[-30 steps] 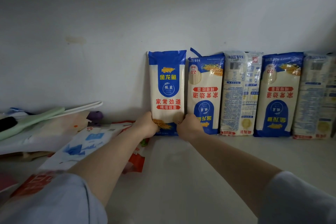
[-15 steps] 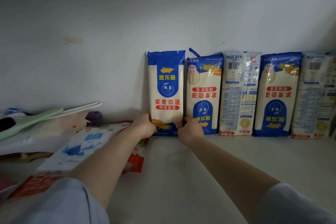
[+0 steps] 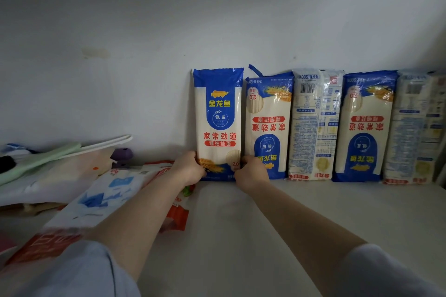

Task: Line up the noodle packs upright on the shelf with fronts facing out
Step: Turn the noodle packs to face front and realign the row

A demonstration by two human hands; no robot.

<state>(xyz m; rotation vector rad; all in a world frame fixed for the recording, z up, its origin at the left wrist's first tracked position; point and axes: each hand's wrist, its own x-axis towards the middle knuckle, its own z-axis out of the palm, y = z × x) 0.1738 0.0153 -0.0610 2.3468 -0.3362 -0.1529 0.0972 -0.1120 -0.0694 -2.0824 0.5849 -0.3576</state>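
The leftmost noodle pack (image 3: 219, 125) is stood upright against the wall on the shelf (image 3: 301, 212), front out, touching the next of four packs to its right. It is judged stiff along its length from the dry noodles inside, fairly light, brittle under bending, with a slick film wrapper; the lower side edges are best taken. It is gripped there by the left hand (image 3: 190, 168) and right hand (image 3: 251, 171), fingers curled onto its bottom corners, both forearms stretched forward.

A home storage shelf (image 3: 313, 212) against a marked white wall (image 3: 144, 31), holding noodle packs (image 3: 313, 125) and loose bags (image 3: 96, 195).
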